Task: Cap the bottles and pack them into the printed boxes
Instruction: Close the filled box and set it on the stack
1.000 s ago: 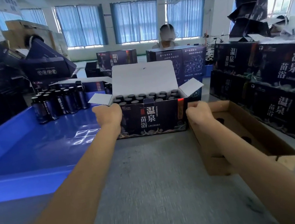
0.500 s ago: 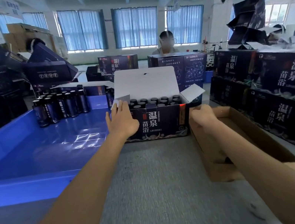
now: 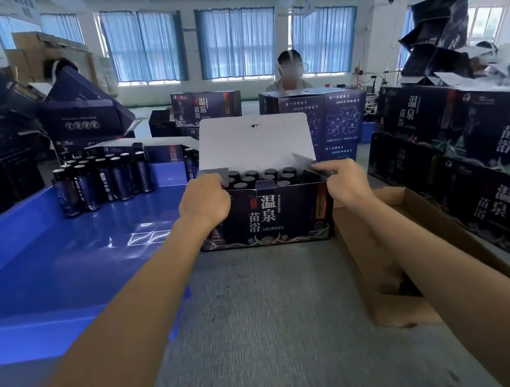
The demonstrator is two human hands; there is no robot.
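- Dark-blue printed box (image 3: 264,215) stands upright on the grey worktop (image 3: 269,326), straight ahead of us, printed face toward the camera, long axis running left to right.
- Top is open: white lid flap (image 3: 253,141) stands up at the far edge; capped bottles (image 3: 257,177) stand in rows inside, caps up.
- Left hand (image 3: 204,201) at the box's left end, fingers curled over the left side flap (image 3: 210,175); right hand (image 3: 346,183) at the right end, fingers pinching the right side flap (image 3: 303,159).
- What we flag: each side flap hinges on a short end, right at its own hand, free edge pointing in over the bottles; hands equally near, one per end.
- We judge the step as tucking both side flaps in; the lid flap would then fold down toward us.
- Loose bottles (image 3: 103,181) stand in the blue tray (image 3: 39,263) to the left, well apart from both hands; brown cardboard tray (image 3: 422,233) sits just beside the box on the right.
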